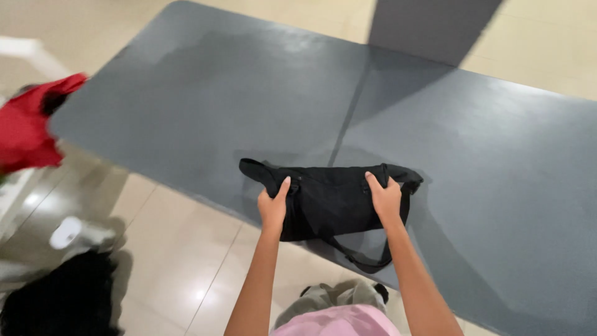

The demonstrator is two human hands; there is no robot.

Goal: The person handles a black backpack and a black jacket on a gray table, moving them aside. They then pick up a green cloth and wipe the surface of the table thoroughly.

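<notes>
Left grip: the left hand [273, 208] is clamped on the left part of a black bag [326, 202], thumb laid up over the fabric, the other fingers hidden under or behind it.

Right grip: the right hand [385, 199] is clamped on the right part of the same bag, thumb on top and pointing away from the person; the fingers wrap the fabric near a small buckle or ring, though blur makes that detail uncertain.

Between the grips: the bag's body stretches flat from one hand to the other, its long side running roughly parallel to the near edge.

Beyond the left grip: a narrow end of the bag tapers outward and away from the left hand, lying on the surface.

Below the right grip: a black strap [364, 258] loops down from the bag and hangs past the edge, just inside the right forearm.

Bag location: on the grey worktop [472, 124], at its near edge, with the lower margin overhanging slightly.

Worktop: a dark seam runs from the far edge toward the bag, ending between the grips.

Far left of the grips: a red cloth [28, 130] lies off the worktop's left end, well apart from the bag.

Lower left: a black heap [62, 298] sits on the tiled floor [180, 249].
</notes>
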